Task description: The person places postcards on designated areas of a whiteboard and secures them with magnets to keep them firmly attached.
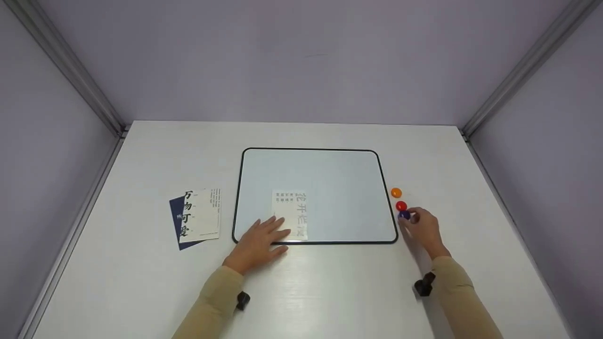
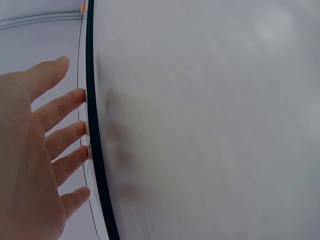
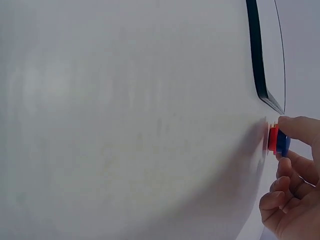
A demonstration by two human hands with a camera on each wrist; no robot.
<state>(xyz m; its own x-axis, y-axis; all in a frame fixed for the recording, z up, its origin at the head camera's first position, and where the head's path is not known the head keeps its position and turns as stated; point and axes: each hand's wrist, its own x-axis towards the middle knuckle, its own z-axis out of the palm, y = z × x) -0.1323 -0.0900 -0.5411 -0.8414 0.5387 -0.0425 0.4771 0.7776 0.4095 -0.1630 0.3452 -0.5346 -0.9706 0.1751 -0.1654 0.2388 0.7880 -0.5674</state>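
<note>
Clock positions are taken from the middle of the whiteboard [image 1: 348, 197], with 12 at the back wall [image 1: 301, 70].

Position: the pale card [image 1: 297, 221] lies on the whiteboard at 7 o'clock, close to the near rim [image 1: 348, 243]. The left hand [image 1: 258, 242] reaches across that rim; its fingers are spread, grasp nothing and appear to rest on the card. Just outside the rim, toward 4 o'clock, the right hand [image 1: 425, 229] pinches the blue disc [image 1: 403, 215] between thumb and finger. The red disc [image 1: 401, 205] sits just beside it, the orange disc [image 1: 396, 192] beyond. Whether red and blue touch cannot be told.

Method: grip the blue disc by its sides and draw it away from the red disc before raising it; if the discs are magnetic, the red one could cling. Press the card lightly with flat fingers, as a sideways push would probably skew it.

Clearance: the discs sit close outside the rim at 3 to 4 o'clock, so lift above it before crossing. Inside the frame, bare board spans 10 to 5 o'clock. Bare worktop [image 1: 301, 282] lies at 6 o'clock between the forearms, and at 12 beyond the board. At 9 o'clock, the white card [image 1: 202, 214] overlaps the dark blue card [image 1: 176, 212], limiting room for the left hand.
</note>
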